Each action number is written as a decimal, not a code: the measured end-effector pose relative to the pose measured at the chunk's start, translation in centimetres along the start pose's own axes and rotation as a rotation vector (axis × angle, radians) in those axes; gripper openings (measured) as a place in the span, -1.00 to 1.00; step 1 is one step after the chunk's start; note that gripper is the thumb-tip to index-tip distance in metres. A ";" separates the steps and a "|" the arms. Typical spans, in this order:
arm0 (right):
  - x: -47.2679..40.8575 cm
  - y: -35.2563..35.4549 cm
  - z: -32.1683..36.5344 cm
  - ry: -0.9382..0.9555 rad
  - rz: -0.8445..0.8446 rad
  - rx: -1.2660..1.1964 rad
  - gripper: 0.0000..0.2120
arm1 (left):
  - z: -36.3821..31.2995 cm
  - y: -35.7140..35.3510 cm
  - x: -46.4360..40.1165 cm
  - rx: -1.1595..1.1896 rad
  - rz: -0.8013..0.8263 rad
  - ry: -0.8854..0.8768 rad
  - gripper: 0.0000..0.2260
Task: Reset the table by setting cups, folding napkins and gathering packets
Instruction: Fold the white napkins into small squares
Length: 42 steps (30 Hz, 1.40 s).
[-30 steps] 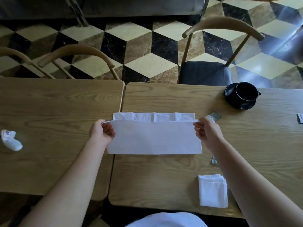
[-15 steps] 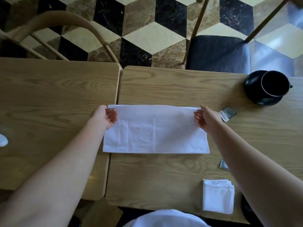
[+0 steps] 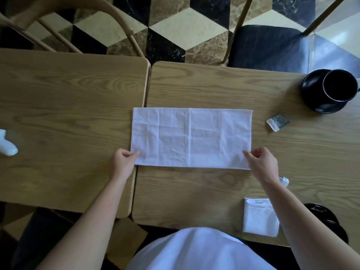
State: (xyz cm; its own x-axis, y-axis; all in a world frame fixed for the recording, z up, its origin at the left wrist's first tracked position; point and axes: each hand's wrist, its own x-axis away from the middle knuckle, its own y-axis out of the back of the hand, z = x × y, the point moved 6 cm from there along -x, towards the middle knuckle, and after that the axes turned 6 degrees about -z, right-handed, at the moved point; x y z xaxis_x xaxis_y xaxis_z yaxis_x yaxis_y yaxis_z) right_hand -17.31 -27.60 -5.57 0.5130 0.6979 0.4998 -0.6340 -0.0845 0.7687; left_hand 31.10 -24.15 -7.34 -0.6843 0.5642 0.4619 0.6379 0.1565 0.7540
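Note:
A white napkin (image 3: 191, 138) lies flat as a long rectangle, folded in half, across the seam between two wooden tables. My left hand (image 3: 122, 164) pinches its near left corner. My right hand (image 3: 262, 164) pinches its near right corner. A black cup on a black saucer (image 3: 331, 90) stands at the far right. A dark packet (image 3: 277, 121) lies just in front of that cup. A small folded white napkin (image 3: 261, 217) sits at the right table's near edge, and another packet (image 3: 283, 181) shows partly behind my right wrist.
A crumpled white object (image 3: 6, 146) lies at the left table's left edge. A dark round object (image 3: 327, 221) sits at the near right edge, mostly behind my right forearm. A dark-cushioned chair (image 3: 268, 45) and a wooden chair (image 3: 78, 22) stand across the tables.
The napkin's near edge was folded over onto the far edge and laid flat. Both hands then came back from the far corners to the near corners. The camera tilted further down.

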 end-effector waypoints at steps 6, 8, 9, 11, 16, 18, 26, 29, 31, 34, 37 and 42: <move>1.6 -0.3 -2.2 -0.058 -0.004 -0.004 -0.73 | 2.9 0.0 1.0 0.042 0.017 0.115 -0.72; 1.9 -0.6 -2.7 -0.068 0.022 -0.007 -0.76 | 3.4 -0.5 1.1 0.094 0.049 0.156 -0.72; 2.0 -0.7 -3.0 -0.058 0.027 -0.012 -0.77 | 3.6 -0.6 1.2 0.120 0.049 0.171 -0.71; 2.3 -0.8 -3.5 -0.042 0.024 -0.020 -0.78 | 3.9 -0.7 1.4 0.168 0.035 0.184 -0.70; 3.6 -0.6 -3.3 -0.015 -0.064 -0.055 -0.78 | 3.3 0.3 2.4 0.128 -0.046 0.141 -0.73; 4.7 -0.4 -1.6 0.092 -0.154 -0.051 -0.80 | 1.4 1.0 3.8 -0.096 -0.145 -0.066 -0.73; 13.8 -11.8 8.8 0.759 0.385 0.286 -0.81 | -5.8 -8.2 14.1 -0.577 0.320 -1.027 -0.75; 14.1 -13.4 9.4 0.789 0.390 0.401 -0.76 | -5.5 -9.4 13.3 -0.681 0.361 -0.929 -0.69; 13.4 -13.3 8.7 0.797 0.339 0.463 -0.77 | -5.1 -8.9 12.1 -0.700 0.333 -0.860 -0.76; 11.5 -11.5 6.1 0.754 0.260 0.518 -0.83 | -3.8 -7.2 10.2 -0.730 0.233 -0.757 -0.83; 9.0 -8.2 2.2 0.684 0.185 0.600 -0.86 | -2.0 -5.1 7.8 -0.749 0.156 -0.611 -0.77; 5.7 -3.6 -2.4 0.613 0.086 0.738 -0.77 | -1.0 -4.0 6.4 -0.747 0.149 -0.494 -0.70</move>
State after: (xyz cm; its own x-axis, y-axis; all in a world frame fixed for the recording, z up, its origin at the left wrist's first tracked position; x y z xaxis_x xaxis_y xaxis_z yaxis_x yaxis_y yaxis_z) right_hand -13.51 -21.55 -6.43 -0.0430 0.9010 0.4318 -0.0242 -0.4330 0.9011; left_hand 23.84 -22.03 -6.95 -0.2733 0.8469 0.4561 0.1945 -0.4157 0.8885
